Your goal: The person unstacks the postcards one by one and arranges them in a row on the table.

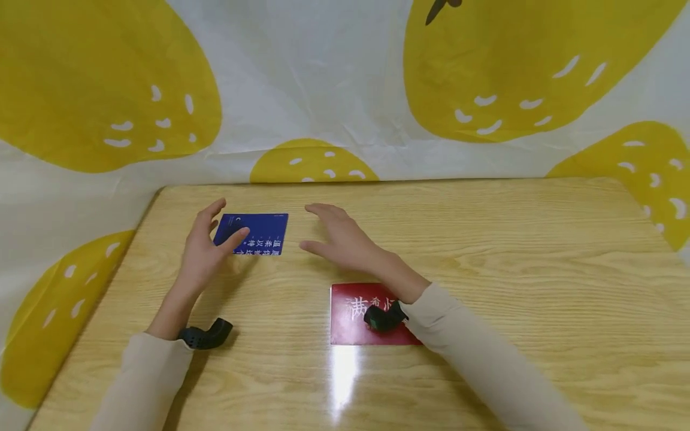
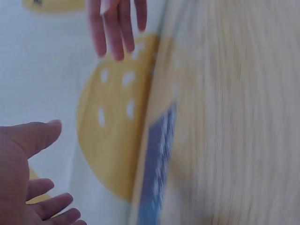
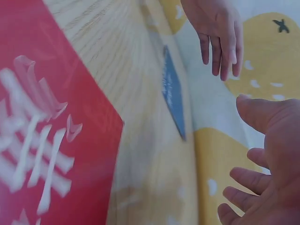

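A blue card (image 1: pixel 264 227) with white print lies on the wooden table, towards its back left. My left hand (image 1: pixel 207 245) is above the card's left end, its thumb overlapping the card in the head view, and it holds nothing. To the right of the card, my right hand (image 1: pixel 345 239) hovers with fingers spread and nothing in them. Below my right wrist lies a red card (image 1: pixel 347 329) with white characters, partly covered by that wrist and its black wrist mount. In the right wrist view the red card (image 3: pixel 84 117) looms large, close to the camera.
The wooden table (image 1: pixel 539 269) reaches back to a white cloth (image 1: pixel 312 78) with yellow fruit shapes hanging behind it. Black camera mounts (image 1: pixel 207 335) sit on both wrists. A bright light reflection falls on the table just in front of the red card.
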Tool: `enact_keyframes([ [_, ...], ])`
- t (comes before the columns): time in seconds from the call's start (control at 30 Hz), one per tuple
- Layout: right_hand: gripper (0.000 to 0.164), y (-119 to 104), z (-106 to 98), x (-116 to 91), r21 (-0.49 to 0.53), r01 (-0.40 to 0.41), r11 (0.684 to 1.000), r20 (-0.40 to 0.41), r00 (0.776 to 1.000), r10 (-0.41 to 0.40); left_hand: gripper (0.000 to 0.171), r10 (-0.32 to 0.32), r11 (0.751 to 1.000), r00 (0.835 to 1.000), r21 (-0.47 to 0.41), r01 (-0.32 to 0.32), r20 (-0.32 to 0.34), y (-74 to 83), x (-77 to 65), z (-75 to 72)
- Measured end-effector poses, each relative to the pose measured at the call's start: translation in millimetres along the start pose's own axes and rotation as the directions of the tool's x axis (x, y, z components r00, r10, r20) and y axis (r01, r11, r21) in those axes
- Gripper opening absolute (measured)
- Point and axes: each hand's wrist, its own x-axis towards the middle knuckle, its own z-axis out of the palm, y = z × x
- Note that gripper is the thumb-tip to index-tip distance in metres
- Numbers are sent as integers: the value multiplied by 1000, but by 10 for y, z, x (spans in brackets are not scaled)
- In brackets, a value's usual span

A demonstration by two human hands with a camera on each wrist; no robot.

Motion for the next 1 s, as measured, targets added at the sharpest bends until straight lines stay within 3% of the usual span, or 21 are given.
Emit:
enact_keyframes([
  [0.17, 67, 78, -171, -253, 22, 21, 1000, -65, 998, -20, 69, 166, 984, 986, -58, -166, -9, 249, -150, 175],
  [0.3, 64, 95, -294, -494, 36, 41, 999, -82, 996, -38, 65, 236, 967, 971, -110, -231, 35, 380, -298, 338],
  [0.43, 65, 118, -367, -733, 34, 61, 998, -76, 995, -58, 67, 239, 963, 960, -165, -214, 144, 469, -454, 505],
  [0.63, 65, 140, -412, -1056, 19, 91, 996, -95, 992, -89, 77, 199, 973, 937, -169, -155, 286, 543, -649, 679],
  [1.0, 71, 319, -358, -1561, 15, 54, 998, -103, 993, -52, 97, 211, 976, 895, -131, -173, 393, 447, -886, 863],
])
